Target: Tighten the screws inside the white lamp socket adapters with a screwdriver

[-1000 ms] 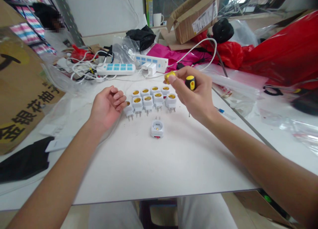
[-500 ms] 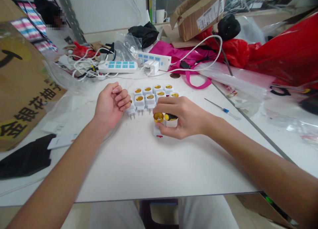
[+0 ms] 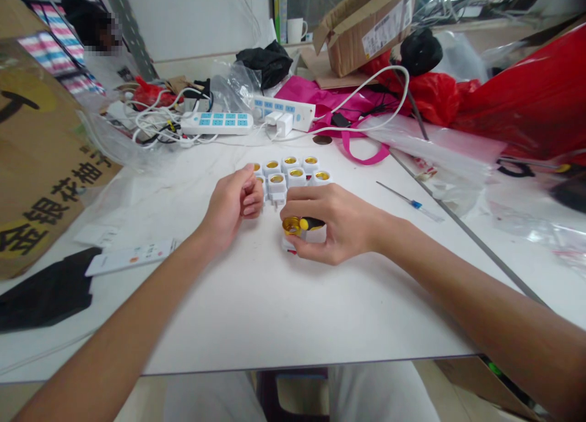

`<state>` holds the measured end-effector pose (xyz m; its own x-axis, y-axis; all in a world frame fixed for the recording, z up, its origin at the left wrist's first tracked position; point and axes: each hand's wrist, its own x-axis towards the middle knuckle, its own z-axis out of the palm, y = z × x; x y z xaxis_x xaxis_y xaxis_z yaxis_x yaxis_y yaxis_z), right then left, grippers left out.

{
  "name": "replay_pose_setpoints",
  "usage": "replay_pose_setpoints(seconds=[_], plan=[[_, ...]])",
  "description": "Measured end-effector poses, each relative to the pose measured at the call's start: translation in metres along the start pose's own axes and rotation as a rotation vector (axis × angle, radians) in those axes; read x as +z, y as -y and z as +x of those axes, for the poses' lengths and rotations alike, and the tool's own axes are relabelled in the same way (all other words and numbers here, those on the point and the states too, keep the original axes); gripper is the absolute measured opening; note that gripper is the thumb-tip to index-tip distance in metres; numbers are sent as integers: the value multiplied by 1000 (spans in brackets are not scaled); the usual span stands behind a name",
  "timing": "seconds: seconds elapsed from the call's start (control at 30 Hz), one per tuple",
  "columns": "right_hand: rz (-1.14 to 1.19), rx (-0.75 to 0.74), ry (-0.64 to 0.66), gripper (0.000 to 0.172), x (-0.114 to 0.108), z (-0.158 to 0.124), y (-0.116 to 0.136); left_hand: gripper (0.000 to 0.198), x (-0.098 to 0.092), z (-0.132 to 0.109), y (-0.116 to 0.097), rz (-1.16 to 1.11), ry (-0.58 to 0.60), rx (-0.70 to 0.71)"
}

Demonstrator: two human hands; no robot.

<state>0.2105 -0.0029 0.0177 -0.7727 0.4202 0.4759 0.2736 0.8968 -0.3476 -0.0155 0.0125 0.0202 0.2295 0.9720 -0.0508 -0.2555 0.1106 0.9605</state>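
Observation:
My right hand [image 3: 339,223] grips a white plug-in lamp socket [image 3: 292,226] by its gold threaded top, thumb and fingers around the rim. A screwdriver [image 3: 313,223] with a black and yellow handle is tucked in the same hand, and its shaft is hidden. Curled fingers close my left hand [image 3: 233,205], which hovers left of that socket; anything inside them is hidden. Just beyond both hands, several more lamp sockets [image 3: 296,175] stand in rows, gold openings upward. The left hand covers part of the nearer row.
A thin metal tool with a blue part [image 3: 414,204] lies to the right. Power strips [image 3: 220,123] and tangled white cables are behind the sockets. A large cardboard box [image 3: 41,165] and a black flat item [image 3: 50,294] occupy the left. Another person [image 3: 107,61] is at the back left.
My left hand has moved right and now covers the leftmost sockets. My right hand has shifted slightly down, still around the socket, and the screwdriver handle has tilted a little.

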Motion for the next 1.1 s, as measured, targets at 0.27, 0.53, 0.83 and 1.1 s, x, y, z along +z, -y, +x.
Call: replay_pose_setpoints(seconds=[0.27,0.53,0.83,1.1], plan=[[-67,10,18,16,3,-1,1,67,1,0,7,123,55,50],[-124,18,-22,21,2,-3,-5,69,0,0,9,227,61,85],[-65,27,-22,22,5,-3,-8,62,-2,0,13,288,104,107],[-66,60,11,24,7,-3,-8,63,-3,-1,14,336,131,131]])
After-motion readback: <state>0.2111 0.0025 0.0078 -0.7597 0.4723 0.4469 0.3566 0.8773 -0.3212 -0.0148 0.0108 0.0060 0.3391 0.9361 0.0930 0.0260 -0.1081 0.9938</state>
